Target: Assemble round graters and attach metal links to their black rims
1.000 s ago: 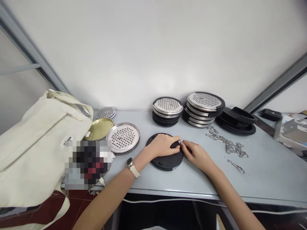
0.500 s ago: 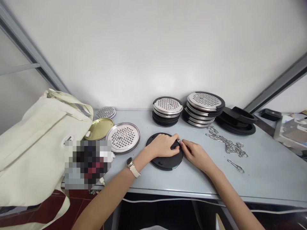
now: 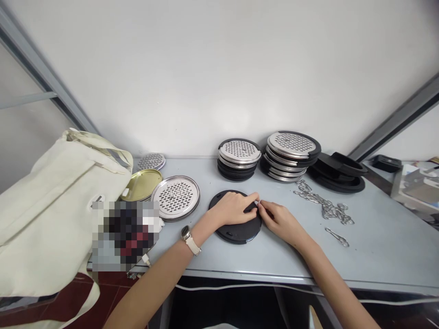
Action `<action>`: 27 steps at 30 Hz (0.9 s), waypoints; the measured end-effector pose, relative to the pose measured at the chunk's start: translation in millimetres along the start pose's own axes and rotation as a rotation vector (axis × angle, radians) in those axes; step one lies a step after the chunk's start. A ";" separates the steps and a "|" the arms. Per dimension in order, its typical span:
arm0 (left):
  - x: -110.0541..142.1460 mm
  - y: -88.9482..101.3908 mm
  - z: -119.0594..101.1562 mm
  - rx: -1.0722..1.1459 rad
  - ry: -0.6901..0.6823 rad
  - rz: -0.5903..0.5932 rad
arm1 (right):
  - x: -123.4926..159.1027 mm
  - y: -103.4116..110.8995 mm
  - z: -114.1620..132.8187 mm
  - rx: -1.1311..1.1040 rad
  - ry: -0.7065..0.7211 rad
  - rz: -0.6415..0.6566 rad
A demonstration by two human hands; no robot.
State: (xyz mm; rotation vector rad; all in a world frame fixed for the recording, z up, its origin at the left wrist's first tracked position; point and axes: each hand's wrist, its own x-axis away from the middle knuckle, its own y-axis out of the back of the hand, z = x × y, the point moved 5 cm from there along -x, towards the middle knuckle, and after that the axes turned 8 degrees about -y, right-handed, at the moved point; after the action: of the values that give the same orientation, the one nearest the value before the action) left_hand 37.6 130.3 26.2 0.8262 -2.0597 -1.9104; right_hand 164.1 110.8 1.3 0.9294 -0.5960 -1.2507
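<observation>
A round black disc [image 3: 236, 233] lies flat on the table in front of me. My left hand [image 3: 235, 208] rests across its top, fingers bent toward the right rim and gripping there. At that rim my right hand [image 3: 277, 217] pinches a small metal clip [image 3: 256, 202], mostly hidden by the fingertips of both hands. It looks like the loose carabiner clips [image 3: 331, 210] piled to the right. One single carabiner clip [image 3: 337, 237] lies apart, nearer the front edge.
Behind the disc stand two stacks of round graters with black rims [image 3: 239, 153] [image 3: 291, 145]. Black round bowls [image 3: 339, 171] sit at the right. To the left are a round grater plate [image 3: 175, 196], a gold lid [image 3: 142, 183] and a cream bag [image 3: 51, 196].
The metal clip shows a little less between my fingertips now. Both hands keep nearly the same place on the disc, which has not visibly moved.
</observation>
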 end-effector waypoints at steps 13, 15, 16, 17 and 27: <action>-0.1 -1.9 2.5 0.056 0.014 0.004 | 0.6 -1.7 -0.9 0.013 0.003 0.008; -0.1 -1.3 2.4 0.058 0.011 -0.006 | 0.4 -1.8 -1.4 0.011 0.005 0.004; 0.0 -0.9 2.4 0.060 0.009 -0.010 | 0.4 -1.9 -1.6 0.009 0.004 0.000; 0.0 -0.5 2.3 0.064 0.007 -0.014 | 0.5 -1.9 -1.7 0.007 0.004 -0.003; -0.9 1.3 2.5 0.108 0.039 0.003 | 1.0 -1.4 -2.4 0.022 0.002 -0.078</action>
State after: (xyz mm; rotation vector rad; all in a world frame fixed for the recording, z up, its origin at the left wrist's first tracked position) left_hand 36.7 132.9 27.3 0.8766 -2.1558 -1.7806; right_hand 165.6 110.4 -1.2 0.9798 -0.5780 -1.3149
